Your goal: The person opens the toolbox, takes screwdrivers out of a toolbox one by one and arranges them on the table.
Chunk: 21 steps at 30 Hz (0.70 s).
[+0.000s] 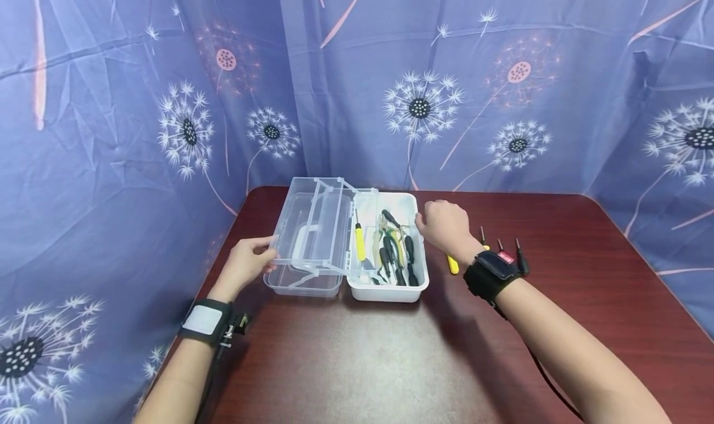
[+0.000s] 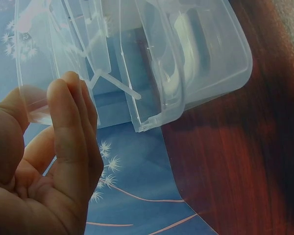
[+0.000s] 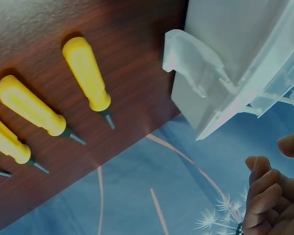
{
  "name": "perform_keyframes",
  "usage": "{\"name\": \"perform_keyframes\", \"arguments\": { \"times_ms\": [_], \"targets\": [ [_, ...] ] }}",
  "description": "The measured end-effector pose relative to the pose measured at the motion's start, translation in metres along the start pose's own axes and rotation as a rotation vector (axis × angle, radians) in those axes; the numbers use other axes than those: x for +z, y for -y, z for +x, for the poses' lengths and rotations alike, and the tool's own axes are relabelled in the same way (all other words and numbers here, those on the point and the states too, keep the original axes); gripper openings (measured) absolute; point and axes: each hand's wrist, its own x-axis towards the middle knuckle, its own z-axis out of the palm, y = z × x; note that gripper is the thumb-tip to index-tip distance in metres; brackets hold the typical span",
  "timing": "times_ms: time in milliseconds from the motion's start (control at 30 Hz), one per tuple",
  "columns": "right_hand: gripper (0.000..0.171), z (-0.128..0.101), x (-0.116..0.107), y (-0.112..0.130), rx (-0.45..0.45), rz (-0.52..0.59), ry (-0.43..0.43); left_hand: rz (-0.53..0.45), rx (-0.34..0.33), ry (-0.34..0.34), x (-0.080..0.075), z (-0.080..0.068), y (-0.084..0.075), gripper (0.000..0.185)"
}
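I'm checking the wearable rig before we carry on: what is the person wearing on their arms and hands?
Both forearms and hands are bare, with no sleeves or gloves. The left hand has a black wrist strap with a white rectangular panel and a small black unit. The right hand has a black wrist strap with a small red tag; a thin black cable trails beneath the forearm.

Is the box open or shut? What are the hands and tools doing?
Box: open, tools inside.
Lid: swung open to the left, tilted up.
Left hand: fingers straight, touching the lid's edge.
Right hand: at the box's right rim, fingers loosely curled, holding nothing that shows.
Yellow screwdriver: lying in the box.
Pliers: lying in the box.
Screwdrivers: lying side by side on the table, right of the box.
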Motion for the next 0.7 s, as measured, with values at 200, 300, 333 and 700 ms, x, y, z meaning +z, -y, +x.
{"name": "perform_keyframes", "arguments": {
  "times_ms": [200,300,333,700],
  "targets": [
    [0.038,0.002,0.001,0.011,-0.01,-0.024,0.019,0.006,0.001,-0.001,-0.001,0.0,0.0,0.046],
    [0.038,0.003,0.004,0.017,-0.026,-0.033,0.025,0.003,0.001,-0.002,-0.001,0.001,0.0,0.046],
    [0.038,0.002,0.005,0.019,-0.033,-0.032,0.026,0.002,0.0,-0.003,-0.001,0.001,0.0,0.046],
    [0.043,0.004,0.011,0.04,-0.097,-0.026,0.058,-0.001,-0.011,0.004,0.0,0.0,0.001,0.046]
  ]
}}
